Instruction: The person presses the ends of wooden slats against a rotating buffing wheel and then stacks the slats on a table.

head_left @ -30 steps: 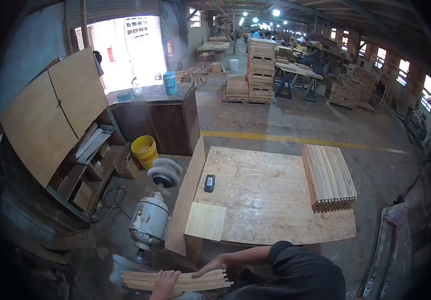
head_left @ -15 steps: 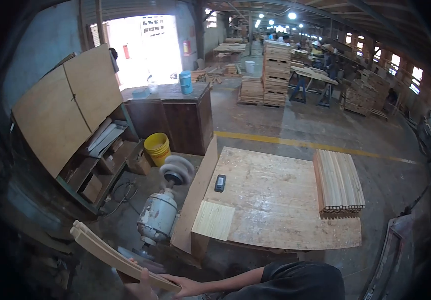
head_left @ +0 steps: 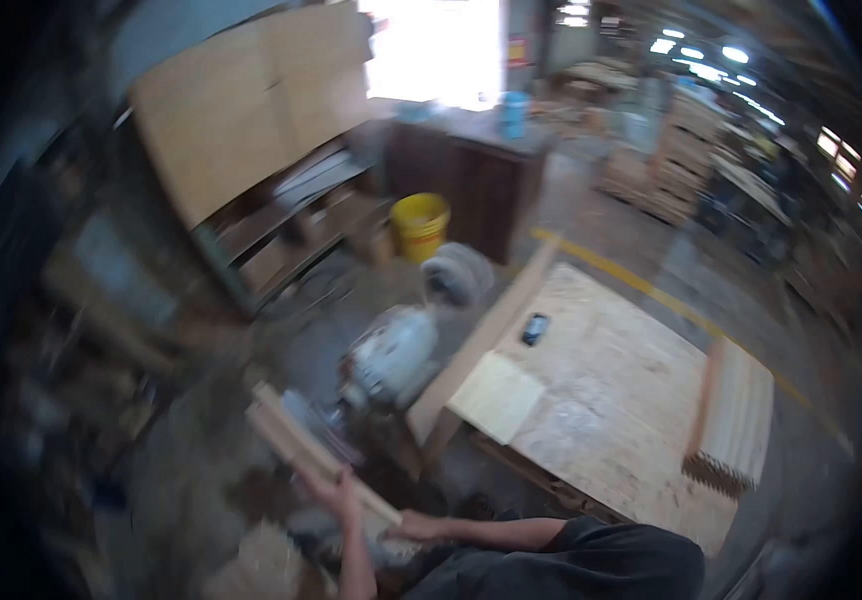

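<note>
My left hand (head_left: 334, 494) is closed around the middle of a pair of long, pale wooden strips (head_left: 291, 435), which slant up to the left. At their lower right end, my right hand (head_left: 417, 527) grips them too. The strips' far part lies beside the blurred near wheel (head_left: 311, 415) of a worn, light-coloured motor (head_left: 391, 350). A second, round grey wheel (head_left: 458, 275) sits at the motor's other end. The picture is smeared by motion, so finger detail is soft.
Right of the motor stands a wooden table (head_left: 601, 370) with an upright side board (head_left: 486, 345). On it lie a small dark device (head_left: 536, 328), a pale square panel (head_left: 497, 397) and a stack of slats (head_left: 736, 420). A yellow bucket (head_left: 420, 228) stands beyond the motor.
The view has swung left and tilted, so the table and motor appear further right. Both hands keep hold of the strips, which now sit closer to the motor's near wheel in view.
</note>
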`<action>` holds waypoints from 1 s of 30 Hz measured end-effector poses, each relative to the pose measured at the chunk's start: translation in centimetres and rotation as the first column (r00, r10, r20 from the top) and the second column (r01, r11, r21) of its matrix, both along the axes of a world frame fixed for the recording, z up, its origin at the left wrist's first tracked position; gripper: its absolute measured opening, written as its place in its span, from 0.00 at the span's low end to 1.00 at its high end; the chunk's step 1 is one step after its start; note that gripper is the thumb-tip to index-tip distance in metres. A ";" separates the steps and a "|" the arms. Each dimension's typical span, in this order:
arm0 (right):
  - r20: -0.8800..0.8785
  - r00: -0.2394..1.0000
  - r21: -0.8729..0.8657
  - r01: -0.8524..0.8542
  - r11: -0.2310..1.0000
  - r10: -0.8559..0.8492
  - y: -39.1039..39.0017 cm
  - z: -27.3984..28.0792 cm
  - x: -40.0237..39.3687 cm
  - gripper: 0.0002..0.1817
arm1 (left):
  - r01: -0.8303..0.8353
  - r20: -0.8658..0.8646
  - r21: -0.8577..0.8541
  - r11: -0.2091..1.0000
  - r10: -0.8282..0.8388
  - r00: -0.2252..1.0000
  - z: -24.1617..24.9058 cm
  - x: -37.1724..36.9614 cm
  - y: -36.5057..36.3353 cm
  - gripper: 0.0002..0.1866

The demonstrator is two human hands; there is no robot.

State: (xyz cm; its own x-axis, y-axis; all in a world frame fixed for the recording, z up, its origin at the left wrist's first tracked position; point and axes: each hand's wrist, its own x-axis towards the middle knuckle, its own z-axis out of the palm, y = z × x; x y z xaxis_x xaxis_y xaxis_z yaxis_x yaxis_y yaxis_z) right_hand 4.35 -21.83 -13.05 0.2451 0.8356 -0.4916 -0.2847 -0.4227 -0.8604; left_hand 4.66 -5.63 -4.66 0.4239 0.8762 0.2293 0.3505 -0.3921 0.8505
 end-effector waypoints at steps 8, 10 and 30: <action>-0.582 0.806 -0.054 0.092 0.994 -0.106 4.2 4.5 5.5 0.19 | 0.315 -0.547 0.348 0.883 -0.082 0.833 0.1 2.8 5.2 0.42; -0.523 0.846 -0.060 0.091 0.994 -0.109 4.9 4.2 6.2 0.19 | 0.316 -0.536 0.382 0.868 -0.070 0.841 0.0 3.9 6.7 0.40; -0.404 0.913 -0.093 0.025 0.995 -0.060 -2.6 -0.2 3.4 0.30 | 0.346 -0.585 0.422 0.838 -0.040 0.810 -1.1 1.7 0.3 0.44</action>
State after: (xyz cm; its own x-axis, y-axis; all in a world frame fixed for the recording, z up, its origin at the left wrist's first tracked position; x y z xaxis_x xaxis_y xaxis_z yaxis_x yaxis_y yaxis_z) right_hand 7.73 -24.45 -13.23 0.0441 0.7802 -0.6240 -0.6207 -0.4680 -0.6290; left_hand 6.38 -5.37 -5.76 0.7552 0.5926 0.2803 0.5508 -0.8055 0.2187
